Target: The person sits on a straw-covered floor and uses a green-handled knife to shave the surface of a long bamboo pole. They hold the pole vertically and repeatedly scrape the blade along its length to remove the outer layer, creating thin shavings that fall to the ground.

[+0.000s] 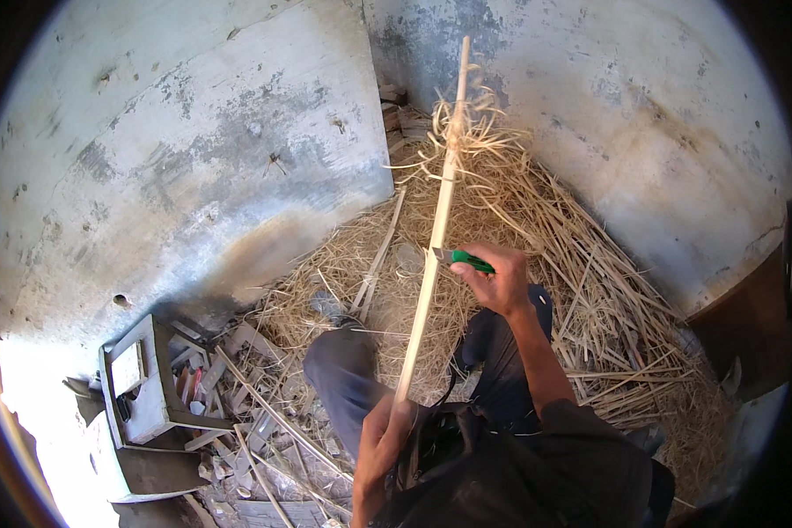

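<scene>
A long pale strip of wood or cane (pixel 430 277) slants up and away from my lap, its far end pointing toward the wall corner. My left hand (pixel 385 437) is wrapped round its near end, close to my body. In my right hand (pixel 500 278) is a green-handled utility knife (pixel 471 260), its blade against the strip about midway along. Thin curled shavings (pixel 466 145) cling to the strip's far part in a loose tuft.
Shavings and long thin sticks (pixel 590 290) are heaped along the right wall. To the left, a wooden box-like frame (pixel 154 392) stands among scraps. Loose strips (pixel 282 418) lie beside my left leg. Stained walls (pixel 238 132) meet in a corner ahead.
</scene>
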A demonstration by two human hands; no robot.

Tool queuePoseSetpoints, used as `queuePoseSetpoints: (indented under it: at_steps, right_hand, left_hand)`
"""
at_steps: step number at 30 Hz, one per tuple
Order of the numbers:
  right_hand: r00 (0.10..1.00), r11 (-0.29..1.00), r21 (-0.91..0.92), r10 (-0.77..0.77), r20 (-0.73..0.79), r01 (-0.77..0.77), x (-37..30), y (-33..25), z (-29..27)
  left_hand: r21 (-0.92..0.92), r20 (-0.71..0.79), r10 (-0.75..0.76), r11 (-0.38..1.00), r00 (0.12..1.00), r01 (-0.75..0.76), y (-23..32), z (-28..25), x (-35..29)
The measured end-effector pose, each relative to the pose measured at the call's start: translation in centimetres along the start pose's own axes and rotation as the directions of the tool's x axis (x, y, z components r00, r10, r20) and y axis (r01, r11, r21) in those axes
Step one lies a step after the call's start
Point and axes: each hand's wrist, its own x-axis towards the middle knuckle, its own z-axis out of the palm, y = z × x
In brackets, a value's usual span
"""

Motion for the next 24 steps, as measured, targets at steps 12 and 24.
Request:
queuePoseSetpoints:
  at_steps: [12,24]
  right_hand:
    - [0.998,0.998,0.065,-0.026,0.054,0.022,1.0,2.2,0.7]
    - [0.964,0.962,-0.059,0.267,0.005,-0.267,2.0,10.7,-0.1]
  left_hand:
    - [0.028,-0.02,-0.039,0.999,0.999,0.039,-1.7,-2.0,-0.5]
    - [-0.042,-0.005,-0.155,0.987,0.988,0.155,-3.0,-2.0,-1.7]
